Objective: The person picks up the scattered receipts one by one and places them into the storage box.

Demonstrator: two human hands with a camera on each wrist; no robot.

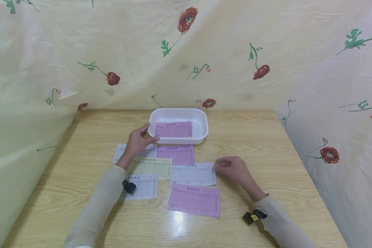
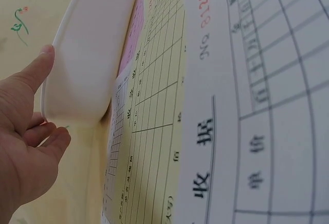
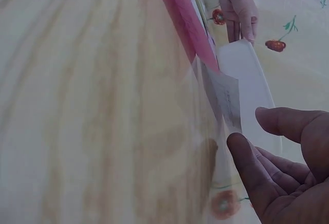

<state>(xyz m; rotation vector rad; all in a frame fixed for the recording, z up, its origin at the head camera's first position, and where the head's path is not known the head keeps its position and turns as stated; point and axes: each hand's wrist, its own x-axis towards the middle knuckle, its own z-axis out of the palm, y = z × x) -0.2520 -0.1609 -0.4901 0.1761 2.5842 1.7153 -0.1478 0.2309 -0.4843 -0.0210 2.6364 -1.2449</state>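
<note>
My left hand (image 1: pixel 137 142) grips the left end of a white plastic tray (image 1: pixel 201 138), thumb on the front rim and fingers round the side. A pink receipt slip (image 1: pixel 173 130) lies inside the tray. My right hand (image 1: pixel 235 169) is low over the table at the right edge of a white receipt slip (image 1: pixel 192 176). In the right wrist view, its thumb and index finger are apart, with the index fingertip right at the corner of the white slip (image 3: pixel 231 100), which tilts up.
Around them lie another pink slip (image 1: pixel 181 155) before the tray, a yellow slip (image 1: pixel 156 168), a white slip (image 1: pixel 147 187) partly under the left forearm, a white slip (image 1: pixel 121 151) farther back and a pink slip (image 1: pixel 194 202) nearest me. A flowered curtain (image 1: pixel 229 41) surrounds the wooden table (image 1: pixel 241 134).
</note>
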